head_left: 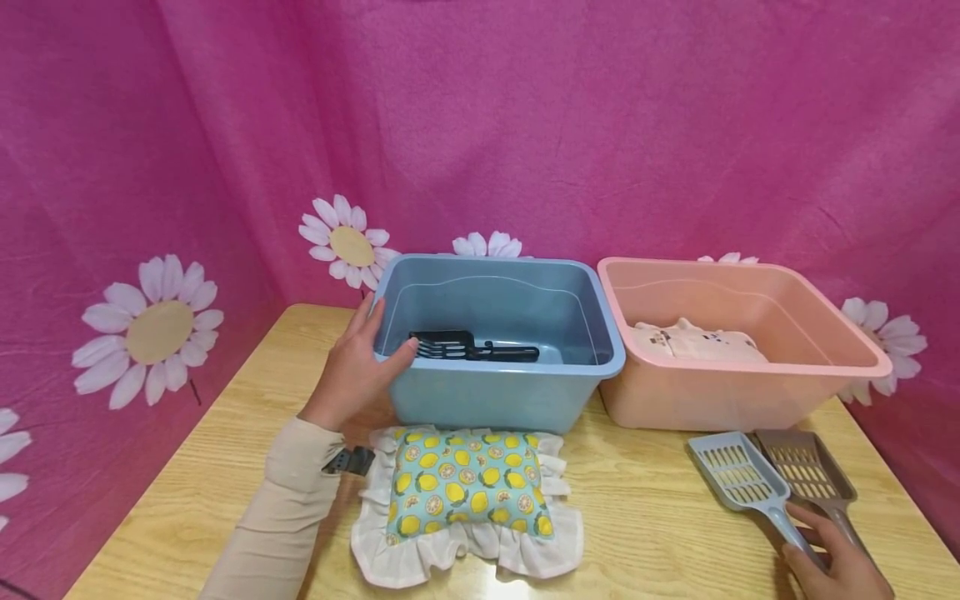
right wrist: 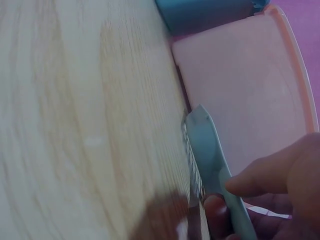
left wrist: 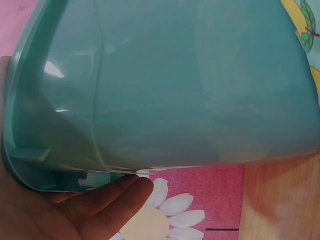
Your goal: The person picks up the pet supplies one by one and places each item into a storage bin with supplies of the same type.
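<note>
My left hand [head_left: 358, 371] grips the rim of a blue plastic bin [head_left: 487, 400] at its left corner, thumb at the front edge. In the left wrist view, the fingers [left wrist: 117, 205] lie against the bin's outer side under the rim. A black slotted scoop [head_left: 480, 347] lies inside the bin. At the lower right, my right hand [head_left: 836, 562] pinches the handle of a light blue litter scoop [head_left: 742, 475] between thumb and fingers. A grey-brown litter scoop [head_left: 810, 467] lies beside it, partly covered by the blue one.
A pink bin [head_left: 720, 400] stands right of the blue one, holding a pale printed fabric item [head_left: 701, 343]. In front of the blue bin lies a lemon-print cushion [head_left: 465, 483] with white ruffles. Pink flowered cloth [head_left: 525, 125] hangs behind the wooden table [head_left: 645, 517].
</note>
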